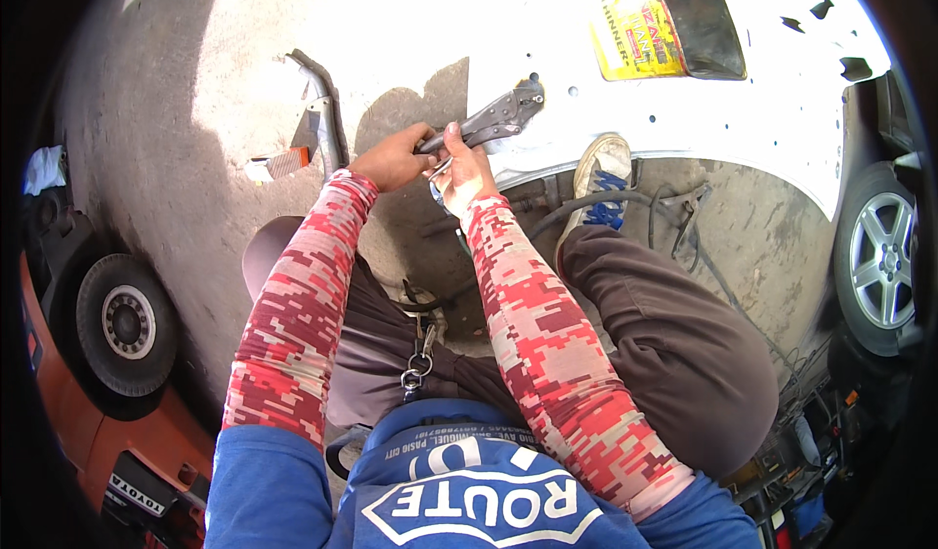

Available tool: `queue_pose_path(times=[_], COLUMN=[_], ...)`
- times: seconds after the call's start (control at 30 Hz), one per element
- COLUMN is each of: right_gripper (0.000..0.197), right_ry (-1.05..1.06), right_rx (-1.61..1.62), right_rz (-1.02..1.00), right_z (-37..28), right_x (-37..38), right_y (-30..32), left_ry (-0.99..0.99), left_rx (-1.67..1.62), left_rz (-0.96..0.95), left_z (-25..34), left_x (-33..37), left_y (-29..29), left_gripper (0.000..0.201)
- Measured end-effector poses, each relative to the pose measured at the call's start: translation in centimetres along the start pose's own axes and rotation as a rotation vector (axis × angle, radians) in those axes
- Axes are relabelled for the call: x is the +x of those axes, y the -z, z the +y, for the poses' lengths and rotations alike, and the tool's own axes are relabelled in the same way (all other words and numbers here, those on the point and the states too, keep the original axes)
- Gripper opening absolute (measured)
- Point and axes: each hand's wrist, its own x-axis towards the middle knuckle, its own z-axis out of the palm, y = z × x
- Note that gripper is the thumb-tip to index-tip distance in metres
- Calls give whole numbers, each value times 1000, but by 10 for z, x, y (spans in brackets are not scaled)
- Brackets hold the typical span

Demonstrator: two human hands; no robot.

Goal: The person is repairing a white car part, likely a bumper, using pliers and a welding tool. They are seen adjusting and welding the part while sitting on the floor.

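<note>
Both my hands meet in front of me on a pair of locking pliers (500, 117), its jaws pointing up and right over the edge of a white sheet-metal panel (547, 21). My left hand (393, 160) closes at the rear end of the handles, perhaps at the adjusting screw; its fingertips are partly hidden. With the thumb along the upper side, my right hand (469, 174) grips the handles just ahead of the left. The panel is drilled with several small holes and washed out by bright sun. I cannot tell whether the jaws touch it.
A bent metal bar (330, 124) lies left of the pliers, beside a small orange-and-white box (278, 164). On the panel sits a yellow-and-black can (669, 26). Dark cable (611, 197) and a clamp (687, 200) lie near my right shoe (599, 183). Vehicles stand at both sides.
</note>
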Motion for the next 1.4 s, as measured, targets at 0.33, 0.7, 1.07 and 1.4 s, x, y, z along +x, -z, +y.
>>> queue_pose_path(times=[0.33,0.7,1.07,1.4], right_gripper=[56,110,98,88], right_ry=[181,203,15,78], right_rx=[-269,-739,-1056,-1160], right_rz=[284,547,585,769], right_z=[11,-22,-56,-54], right_x=[-13,-2,-32,-27], right_y=[6,10,-3,-4], left_ry=[-144,59,312,-100], left_rx=[84,174,-291,534], left_rz=[-27,-214,-476,294], left_z=[2,24,20,28], left_x=[0,-1,-17,-37], left_y=[4,8,15,-43], left_gripper=[50,45,36,32])
